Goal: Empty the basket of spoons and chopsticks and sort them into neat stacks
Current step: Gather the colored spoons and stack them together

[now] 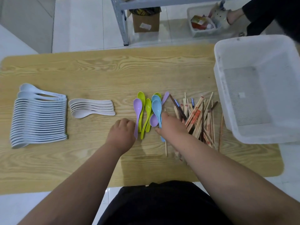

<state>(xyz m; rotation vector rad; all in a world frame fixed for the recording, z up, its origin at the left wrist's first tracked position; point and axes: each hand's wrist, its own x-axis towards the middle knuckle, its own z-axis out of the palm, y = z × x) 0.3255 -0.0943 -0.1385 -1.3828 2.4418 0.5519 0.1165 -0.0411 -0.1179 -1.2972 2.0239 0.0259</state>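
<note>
My left hand (123, 129), fingers curled, touches the handle of the purple spoon (137, 108). My right hand (172, 125) lies over the blue spoon (156, 108) and chopsticks (199, 117). I cannot tell whether either grips. White spoons (39, 117) sit stacked at left, the basket (218, 75) at the right end of the table (97, 70).

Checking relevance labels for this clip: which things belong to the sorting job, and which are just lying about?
Job: white basket, pale blue spoon stack, cream spoon stack, loose coloured spoons, chopstick pile.
Lying about: cardboard box, clear tub of packets, metal shelf frame.
</note>
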